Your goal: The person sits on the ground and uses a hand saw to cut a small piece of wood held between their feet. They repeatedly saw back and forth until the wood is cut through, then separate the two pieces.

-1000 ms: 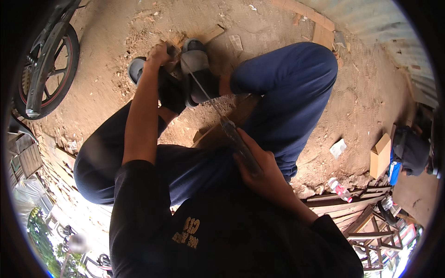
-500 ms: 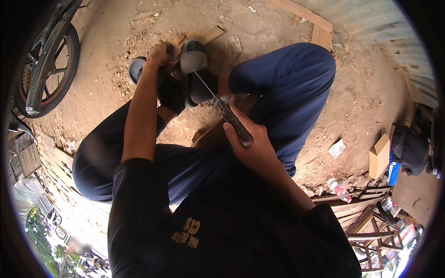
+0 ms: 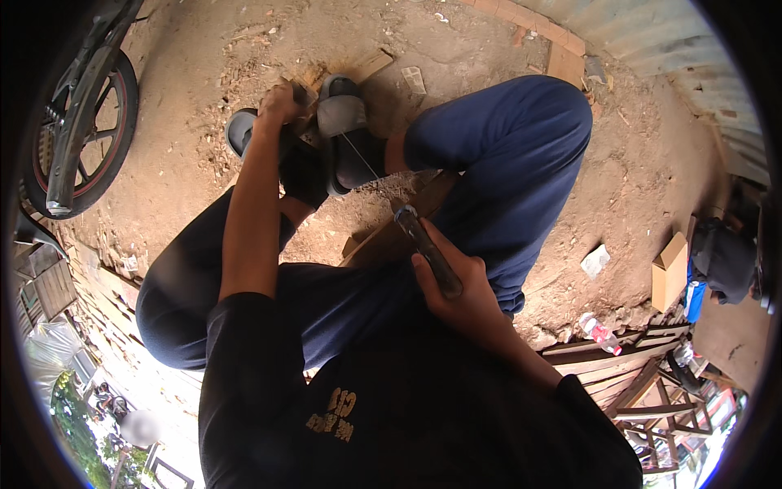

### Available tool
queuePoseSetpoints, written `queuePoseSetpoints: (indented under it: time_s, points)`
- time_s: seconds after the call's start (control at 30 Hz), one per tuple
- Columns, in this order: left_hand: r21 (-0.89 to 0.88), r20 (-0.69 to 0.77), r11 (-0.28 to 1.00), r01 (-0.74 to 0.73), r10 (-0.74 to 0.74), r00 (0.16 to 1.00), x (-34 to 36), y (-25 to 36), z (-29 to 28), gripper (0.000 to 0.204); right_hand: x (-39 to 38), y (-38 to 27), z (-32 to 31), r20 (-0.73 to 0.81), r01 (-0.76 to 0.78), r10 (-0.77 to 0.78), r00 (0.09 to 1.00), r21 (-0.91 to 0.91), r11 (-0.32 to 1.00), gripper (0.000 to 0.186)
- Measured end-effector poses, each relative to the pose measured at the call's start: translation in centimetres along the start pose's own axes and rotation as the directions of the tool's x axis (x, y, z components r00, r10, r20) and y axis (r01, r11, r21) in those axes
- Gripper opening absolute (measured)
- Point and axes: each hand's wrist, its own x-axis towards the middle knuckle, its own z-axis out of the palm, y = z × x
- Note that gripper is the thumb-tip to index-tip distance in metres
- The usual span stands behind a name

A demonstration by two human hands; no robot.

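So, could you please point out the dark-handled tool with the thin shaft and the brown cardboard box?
Dark-handled tool (image 3: 427, 251), head view: on its handle.
Brown cardboard box (image 3: 663, 285), head view: on one side panel.

Out left there's a black-tyred wheel (image 3: 102, 134), and across to the right a white scrap (image 3: 595, 261) lies near a cardboard box (image 3: 669, 273), a clear bottle (image 3: 600, 333) just beside wooden planks (image 3: 582, 356)!

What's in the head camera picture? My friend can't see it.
A person's right hand grips a dark-handled tool with a thin shaft; the left hand is near their sandals on dirt ground. A spoked wheel stands at left.
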Motion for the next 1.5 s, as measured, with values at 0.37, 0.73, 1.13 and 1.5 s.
queuePoseSetpoints:
  time_s: [0.37, 0.73, 1.13, 1.5]
  points:
    - [0.003, 0.005, 1.0, -0.008, 0.008, 1.0, -0.6, 0.1, 0.4, 0.098, 0.0, 0.6, 0.1, -0.003, -0.021, 0.021, 1.0, 0.013, 1.0, 0.052]
    - [-0.014, 0.033, 0.999, -0.036, 0.037, 0.999, -1.3, -0.3, -0.7, 0.095, 1.6, 0.6, 0.1, 0.025, 0.012, -0.013, 1.0, 0.027, 1.0, 0.045]
    - [-0.048, 0.064, 0.999, -0.01, 0.013, 0.998, -1.4, -0.2, -1.2, 0.093, 4.1, 1.3, 1.3, 0.075, -0.035, 0.04, 0.996, -0.06, 0.998, 0.048]
    - [-0.057, 0.026, 0.997, -0.058, 0.06, 0.998, -0.8, 0.0, -0.4, 0.093, 3.1, 0.6, 0.7, 0.106, -0.077, 0.081, 0.991, -0.04, 0.996, 0.044]
